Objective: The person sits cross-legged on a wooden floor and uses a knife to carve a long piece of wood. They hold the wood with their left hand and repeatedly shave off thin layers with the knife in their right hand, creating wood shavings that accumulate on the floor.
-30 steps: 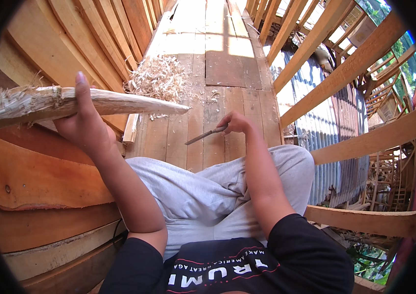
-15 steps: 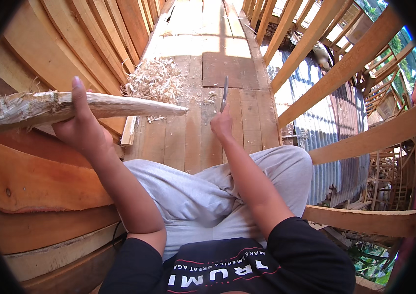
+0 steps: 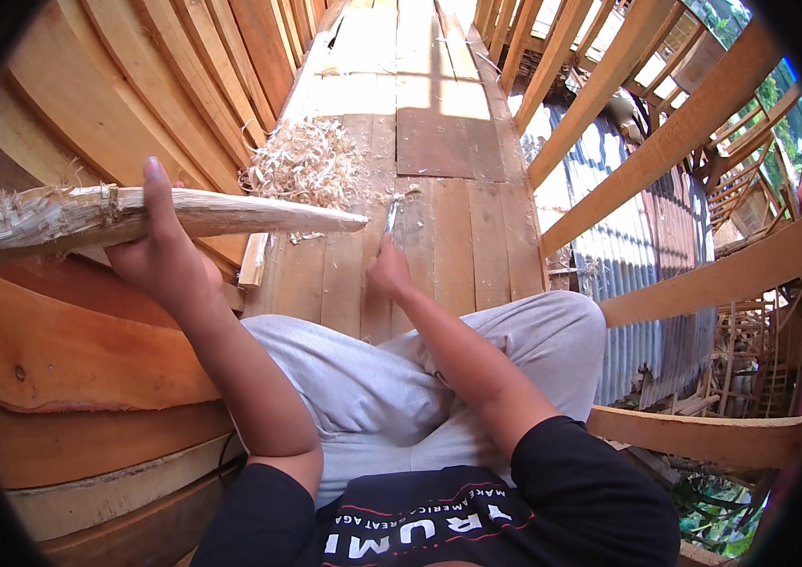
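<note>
My left hand (image 3: 165, 250) grips a long piece of pale wood (image 3: 250, 214), the thumb standing up over its near side. The wood lies crosswise and tapers to a carved point on the right, while its left part is rough with frayed bark and curls. In my right hand (image 3: 390, 269) is a knife (image 3: 392, 215), its blade pointing away from me and tilted slightly. The fingers are wrapped round the handle, which they mostly hide. Blade and wood tip are close together, with a small gap between them.
A heap of wood shavings (image 3: 305, 163) lies on the plank floor (image 3: 477, 231) beyond the wood. A plank wall (image 3: 89, 350) rises close at my left. Slanted wooden rails (image 3: 628, 208) stand at my right, with corrugated metal sheets (image 3: 632, 312) below them. My legs (image 3: 354, 378) are crossed in front of me.
My right hand has moved left and a little nearer with the knife, bringing the blade close to the wood's tip. My left hand still holds the wood in nearly the same place.
</note>
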Tool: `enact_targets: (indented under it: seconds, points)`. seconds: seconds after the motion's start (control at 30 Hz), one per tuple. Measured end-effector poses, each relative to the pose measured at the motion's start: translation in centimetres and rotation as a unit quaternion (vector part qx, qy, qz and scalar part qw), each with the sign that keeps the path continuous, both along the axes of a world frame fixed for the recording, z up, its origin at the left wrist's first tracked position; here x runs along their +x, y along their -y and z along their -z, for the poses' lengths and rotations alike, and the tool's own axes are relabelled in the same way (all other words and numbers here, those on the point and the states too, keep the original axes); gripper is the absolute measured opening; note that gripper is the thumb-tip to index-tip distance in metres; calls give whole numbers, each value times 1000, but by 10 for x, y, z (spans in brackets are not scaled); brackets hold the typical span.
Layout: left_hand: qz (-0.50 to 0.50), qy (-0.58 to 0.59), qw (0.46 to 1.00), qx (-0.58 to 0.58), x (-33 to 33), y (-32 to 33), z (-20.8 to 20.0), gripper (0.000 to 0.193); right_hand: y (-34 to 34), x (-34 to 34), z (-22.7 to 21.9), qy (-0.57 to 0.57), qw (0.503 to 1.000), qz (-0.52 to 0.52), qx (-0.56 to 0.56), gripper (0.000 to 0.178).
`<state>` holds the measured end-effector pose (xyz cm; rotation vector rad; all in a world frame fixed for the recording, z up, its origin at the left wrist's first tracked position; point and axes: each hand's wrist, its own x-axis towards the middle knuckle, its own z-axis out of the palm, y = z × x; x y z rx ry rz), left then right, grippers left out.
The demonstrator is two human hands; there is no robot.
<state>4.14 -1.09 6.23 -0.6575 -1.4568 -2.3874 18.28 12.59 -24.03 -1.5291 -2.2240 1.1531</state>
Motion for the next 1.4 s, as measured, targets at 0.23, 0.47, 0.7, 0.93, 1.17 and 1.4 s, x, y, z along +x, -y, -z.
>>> enact_targets:
  seconds: [0.23,0.47,0.7,0.93,1.17,1.4]
  points:
    - [-2,14,1000,-11,-3,4,1,30,-17,-16,16,-81,994,-70,16,65]
    - [-2,23,999,-23,3,1,-2,33,-37,-23,27,-257,949,-41,-179,69]
    - [-4,33,999,-21,5,1,-5,34,-37,-31,1,-224,972,-56,35,63]
    - [-15,20,999,-44,-3,11,-3,38,-35,-27,-27,-3,977,-80,196,60]
    - [-11,15,999,-29,1,7,-5,34,-25,-17,17,-12,964,248,93,64]
    - [18,34,998,-53,-1,15,-4,45,-24,-11,7,-99,993,-39,57,71]
